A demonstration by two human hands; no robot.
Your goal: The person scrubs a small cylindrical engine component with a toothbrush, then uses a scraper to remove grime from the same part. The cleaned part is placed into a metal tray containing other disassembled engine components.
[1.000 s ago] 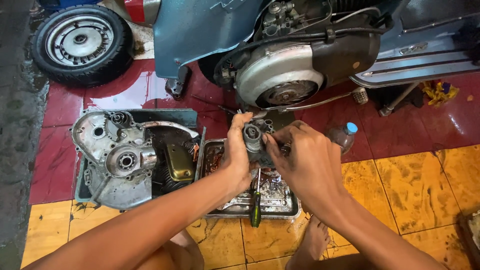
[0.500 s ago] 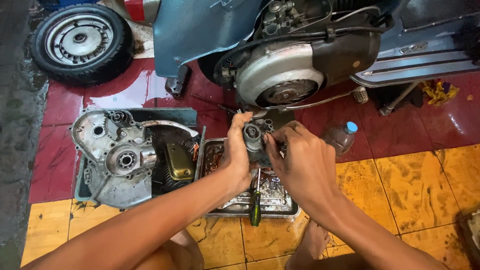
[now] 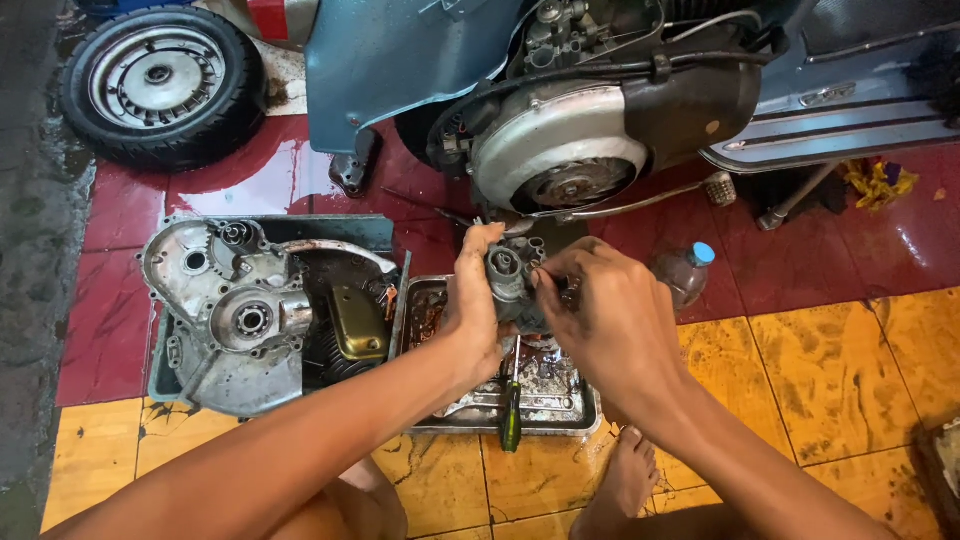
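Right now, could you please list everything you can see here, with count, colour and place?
small engine part: one, grey metal, held between both hands above the metal tray
metal tray: one, silver, greasy, on the floor under the hands
screwdriver: one, green and black handle, at the tray's front edge
engine casing: one, silver-grey, in a dark tray at left
wheel: one, black tyre, grey rim, top left
scooter: one, blue body, engine exposed, top
plastic bottle: one, clear, blue cap, right of the hands
floor tiles: red and yellow
bare foot: one, bottom centre
left hand: grips the part
right hand: fingers on the part
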